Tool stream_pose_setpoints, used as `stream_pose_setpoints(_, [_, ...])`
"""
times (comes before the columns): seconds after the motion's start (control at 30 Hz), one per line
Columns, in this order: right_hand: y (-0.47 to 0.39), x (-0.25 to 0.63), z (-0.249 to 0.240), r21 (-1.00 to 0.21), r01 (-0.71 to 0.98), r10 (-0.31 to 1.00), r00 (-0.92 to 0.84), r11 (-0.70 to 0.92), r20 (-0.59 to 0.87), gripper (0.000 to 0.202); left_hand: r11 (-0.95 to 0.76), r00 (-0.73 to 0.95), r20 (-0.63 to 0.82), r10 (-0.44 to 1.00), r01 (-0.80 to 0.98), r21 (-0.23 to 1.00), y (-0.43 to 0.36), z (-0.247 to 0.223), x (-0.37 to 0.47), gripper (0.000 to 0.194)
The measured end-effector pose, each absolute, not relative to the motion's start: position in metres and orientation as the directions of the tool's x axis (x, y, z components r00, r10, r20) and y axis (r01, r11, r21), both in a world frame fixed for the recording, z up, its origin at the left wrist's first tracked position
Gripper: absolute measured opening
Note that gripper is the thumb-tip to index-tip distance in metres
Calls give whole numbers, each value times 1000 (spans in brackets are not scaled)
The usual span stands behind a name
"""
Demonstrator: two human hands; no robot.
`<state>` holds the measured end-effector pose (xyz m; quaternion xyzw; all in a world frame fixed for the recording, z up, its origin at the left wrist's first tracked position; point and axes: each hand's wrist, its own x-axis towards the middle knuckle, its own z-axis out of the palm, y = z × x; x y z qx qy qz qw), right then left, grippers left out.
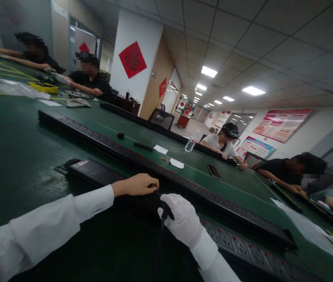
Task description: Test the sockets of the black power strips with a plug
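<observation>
My left hand [138, 185], bare below a white sleeve, is over the near black power strip [96, 174]. Its fingers are curled into a pinch, and whatever sits at the fingertips is too small to make out. Just right of it, my right hand [182, 217] wears a white dotted glove. It is closed around a black corded tool [168, 211], whose cable [158, 250] hangs toward me. The tool's front end is mostly hidden by the hand and the dark strip. The near strip runs beneath both hands, with its socket part [248, 246] showing at lower right.
A second long power strip [143, 160] lies parallel beyond my hands on the green table [10, 145]. Farther off are a phone [214, 171], a water bottle [192, 141], paper pieces [176, 163] and a plastic sheet [310, 231]. Several people work around the table.
</observation>
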<state>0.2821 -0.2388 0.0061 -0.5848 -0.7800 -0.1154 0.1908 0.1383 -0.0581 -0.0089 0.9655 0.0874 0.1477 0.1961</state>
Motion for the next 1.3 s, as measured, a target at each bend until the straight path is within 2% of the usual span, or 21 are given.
stream_pose_setpoints(0.13, [-238,281,7,-40,954,860,-248,296,446,31,-849,949,257,182,21,528,-55,-7,138,18])
stream_pose_setpoints(0.27, [-239,281,8,-35,957,867,-246,289,434,31,-822,952,270,143,-38,569,-57,-6,137,15])
stream_pose_setpoints(0.47, [-240,280,9,-31,960,881,-241,277,408,30,-765,966,213,145,-27,643,-57,-5,136,17])
stream_pose_setpoints(0.63, [-240,279,9,-35,960,879,-240,278,413,30,-697,982,152,111,-32,717,-54,-3,136,38])
stream_pose_setpoints(0.77, [-241,280,10,-30,960,884,-245,279,399,29,-704,984,139,113,-19,710,-54,-4,137,44])
stream_pose_setpoints(1.3, [-242,278,9,-1,962,863,-243,272,442,31,-721,980,157,123,-21,692,-56,-1,136,41])
